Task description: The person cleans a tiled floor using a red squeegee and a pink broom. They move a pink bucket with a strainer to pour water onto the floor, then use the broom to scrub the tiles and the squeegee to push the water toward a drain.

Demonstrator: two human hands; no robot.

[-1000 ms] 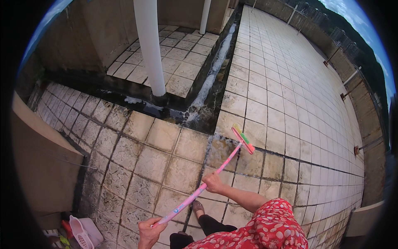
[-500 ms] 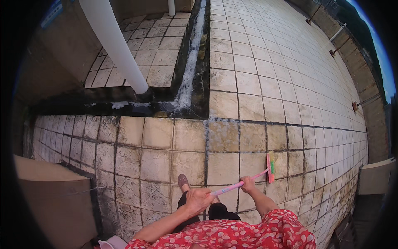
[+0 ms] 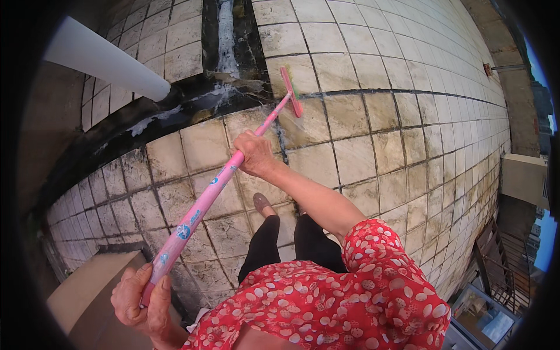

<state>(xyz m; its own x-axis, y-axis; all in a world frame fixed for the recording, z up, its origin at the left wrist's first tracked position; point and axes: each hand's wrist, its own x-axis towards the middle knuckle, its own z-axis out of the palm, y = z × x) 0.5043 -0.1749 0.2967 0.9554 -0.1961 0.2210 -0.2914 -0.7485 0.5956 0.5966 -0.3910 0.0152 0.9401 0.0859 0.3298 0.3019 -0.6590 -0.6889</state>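
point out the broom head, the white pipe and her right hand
broom head (image 3: 290, 90), head view, middle of the pink bar
white pipe (image 3: 105, 61), head view, mid-length
right hand (image 3: 254, 154), head view, back of hand

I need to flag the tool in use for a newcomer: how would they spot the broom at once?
Start at the dark wet gutter crossing the tiled floor below the white pipe. The broom runs from its edge back to the person, left hand at the handle's end, right hand midway. Nothing else here is pink.

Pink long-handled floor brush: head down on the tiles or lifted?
Down, apparently. The pink long-handled floor brush slants away from both hands, its head lying against the wet beige floor tiles beside the dark drain channel.
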